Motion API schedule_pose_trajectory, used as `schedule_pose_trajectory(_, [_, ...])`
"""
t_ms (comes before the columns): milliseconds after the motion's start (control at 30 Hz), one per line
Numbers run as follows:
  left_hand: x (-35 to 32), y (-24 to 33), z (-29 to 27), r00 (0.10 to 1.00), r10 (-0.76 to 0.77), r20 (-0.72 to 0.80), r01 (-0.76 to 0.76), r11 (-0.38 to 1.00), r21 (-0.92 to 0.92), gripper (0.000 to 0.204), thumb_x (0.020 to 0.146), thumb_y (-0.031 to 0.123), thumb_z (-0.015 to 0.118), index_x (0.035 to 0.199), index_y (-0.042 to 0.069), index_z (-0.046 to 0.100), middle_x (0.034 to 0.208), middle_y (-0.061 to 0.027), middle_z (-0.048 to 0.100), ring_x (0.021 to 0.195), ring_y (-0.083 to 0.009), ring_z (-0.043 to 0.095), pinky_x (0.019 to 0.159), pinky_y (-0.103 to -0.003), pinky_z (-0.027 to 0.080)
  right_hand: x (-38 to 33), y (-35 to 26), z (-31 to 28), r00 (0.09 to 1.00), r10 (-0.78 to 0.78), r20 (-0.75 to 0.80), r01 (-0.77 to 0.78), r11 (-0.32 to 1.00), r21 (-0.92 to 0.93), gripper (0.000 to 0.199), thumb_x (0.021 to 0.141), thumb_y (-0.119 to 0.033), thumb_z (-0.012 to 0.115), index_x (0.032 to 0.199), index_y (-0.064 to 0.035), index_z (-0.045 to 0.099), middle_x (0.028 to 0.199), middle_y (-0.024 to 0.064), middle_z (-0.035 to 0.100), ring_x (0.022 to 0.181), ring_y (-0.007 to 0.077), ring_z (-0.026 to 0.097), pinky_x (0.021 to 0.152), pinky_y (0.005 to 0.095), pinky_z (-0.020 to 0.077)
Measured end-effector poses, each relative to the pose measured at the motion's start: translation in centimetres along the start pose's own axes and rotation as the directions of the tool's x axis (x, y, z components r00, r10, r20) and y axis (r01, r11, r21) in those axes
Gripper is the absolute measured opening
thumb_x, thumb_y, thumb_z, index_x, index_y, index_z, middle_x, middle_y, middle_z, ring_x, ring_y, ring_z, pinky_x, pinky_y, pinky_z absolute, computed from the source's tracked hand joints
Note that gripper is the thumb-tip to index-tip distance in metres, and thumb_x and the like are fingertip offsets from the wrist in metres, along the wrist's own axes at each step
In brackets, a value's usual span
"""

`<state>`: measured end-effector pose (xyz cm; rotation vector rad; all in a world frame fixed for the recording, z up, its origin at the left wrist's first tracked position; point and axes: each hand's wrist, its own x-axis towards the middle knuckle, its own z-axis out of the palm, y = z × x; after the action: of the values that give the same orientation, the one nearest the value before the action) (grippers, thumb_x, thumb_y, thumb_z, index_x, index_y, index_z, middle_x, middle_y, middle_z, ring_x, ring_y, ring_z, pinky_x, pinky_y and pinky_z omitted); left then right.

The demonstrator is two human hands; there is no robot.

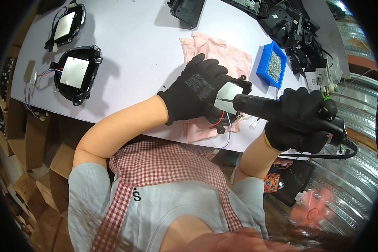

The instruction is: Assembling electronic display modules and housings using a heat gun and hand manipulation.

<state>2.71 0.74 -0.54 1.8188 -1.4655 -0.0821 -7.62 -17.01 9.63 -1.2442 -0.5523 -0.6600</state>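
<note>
Black gloves cover both my hands. In my right hand (303, 119) is a black corded electric screwdriver (258, 106), held level with its bit pointing left. The bit's tip lies over a silver plate (227, 97) on a round black housing; whether it touches a screw I cannot tell. My left hand (199, 86) grips this black housing (244, 84) at its left side, covering much of it. Red, blue and white wires (228, 126) run from its near side. Under the housing lies a pink cloth (216, 50).
A blue tray (263, 67) of small screws stands beyond the screwdriver. Two similar black housings with silver plates (74, 72) (65, 27) lie at the table's left. Black plastic parts (287, 33) pile up at the far right. Cardboard boxes (38, 138) stand below the left edge.
</note>
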Motion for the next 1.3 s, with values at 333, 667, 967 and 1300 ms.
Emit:
schedule_pose_trajectory(333, [-4.7, 1.3, -4.7, 0.990, -0.138, -0.022, 0.139, 0.987, 0.078, 0.079, 0.062, 0.038, 0.085, 0.127, 0.009, 0.052, 0.134, -0.0120, 0.048, 0.133, -0.0315, 0.037, 0.116, -0.047, 0.020, -1.3, -4.2, -0.2, 0.812, -0.115, -0.572, 0.151, 0.988, 0.015, 0.072, 0.087, -0.065, 0.057, 0.120, -0.0016, 0.047, 0.090, 0.0038, 0.043, 0.072, 0.0135, 0.039, 0.058, 0.0246, 0.0385])
schedule_pose_trajectory(667, [-13.1, -0.1, -12.1, 0.907, -0.410, -0.097, 0.418, 0.904, 0.090, 0.078, 0.059, 0.023, 0.087, 0.128, 0.007, 0.053, 0.131, -0.0145, 0.053, 0.126, -0.0348, 0.046, 0.108, -0.046, 0.037, -3.2, -3.7, -1.2, 0.773, -0.069, -0.630, 0.102, 0.995, 0.016, 0.070, 0.094, -0.055, 0.050, 0.130, 0.0040, 0.043, 0.110, 0.0168, 0.050, 0.085, 0.0202, 0.043, 0.071, 0.0323, 0.0427])
schedule_pose_trajectory(967, [-12.6, 0.9, -13.1, 0.927, -0.325, -0.189, 0.364, 0.901, 0.236, 0.081, 0.059, 0.022, 0.088, 0.130, 0.007, 0.053, 0.130, -0.0143, 0.053, 0.124, -0.0347, 0.047, 0.107, -0.046, 0.038, -1.8, -0.4, 2.3, 0.659, -0.122, -0.742, -0.116, 0.959, -0.260, 0.068, 0.098, -0.054, 0.039, 0.137, 0.0019, 0.041, 0.127, 0.0242, 0.053, 0.105, 0.0326, 0.058, 0.088, 0.0434, 0.0495])
schedule_pose_trajectory(1300, [-22.9, -0.5, -33.6, 0.646, -0.754, -0.118, 0.733, 0.656, -0.181, 0.085, 0.063, 0.005, 0.082, 0.140, 0.008, 0.047, 0.138, -0.0077, 0.051, 0.128, -0.0200, 0.046, 0.104, -0.034, 0.040, -3.2, 0.3, 0.1, 0.797, 0.041, -0.602, -0.051, 0.999, 0.000, 0.066, 0.101, -0.050, 0.028, 0.137, 0.0038, 0.043, 0.119, 0.0232, 0.061, 0.107, 0.0331, 0.064, 0.088, 0.0435, 0.0570])
